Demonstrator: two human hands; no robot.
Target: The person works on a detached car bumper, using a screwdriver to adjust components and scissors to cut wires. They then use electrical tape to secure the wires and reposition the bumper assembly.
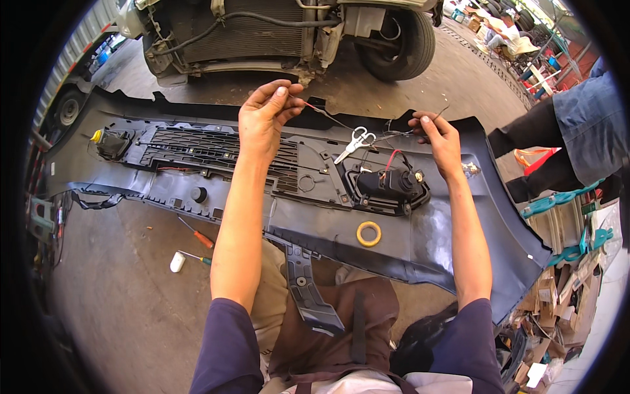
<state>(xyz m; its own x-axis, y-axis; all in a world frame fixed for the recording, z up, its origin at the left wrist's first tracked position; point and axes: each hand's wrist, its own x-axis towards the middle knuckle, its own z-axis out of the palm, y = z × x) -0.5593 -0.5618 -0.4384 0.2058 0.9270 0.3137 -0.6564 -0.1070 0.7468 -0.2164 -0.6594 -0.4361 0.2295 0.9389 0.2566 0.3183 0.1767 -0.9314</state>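
Note:
My left hand (264, 118) is raised over the bumper's far edge, thumb and fingers pinching a thin wire with a red part (314, 106). To the right, my right hand (438, 139) pinches a thin dark wire (397, 134) that runs toward the middle. A large black car bumper (315, 230) lies inner side up before me. Between my hands, white-handled scissors (354, 144) rest on it. Just below sits a black lamp housing (392, 184) with a red lead. Nearer to me lies a yellow tape roll (369, 234).
A car front with its bumper off (249, 39) and a tyre (400, 49) stand beyond. At left on the floor are an orange-handled screwdriver (198, 234) and a white object (178, 262). Another person's legs (577, 131) are at right, above cardboard scraps (551, 302).

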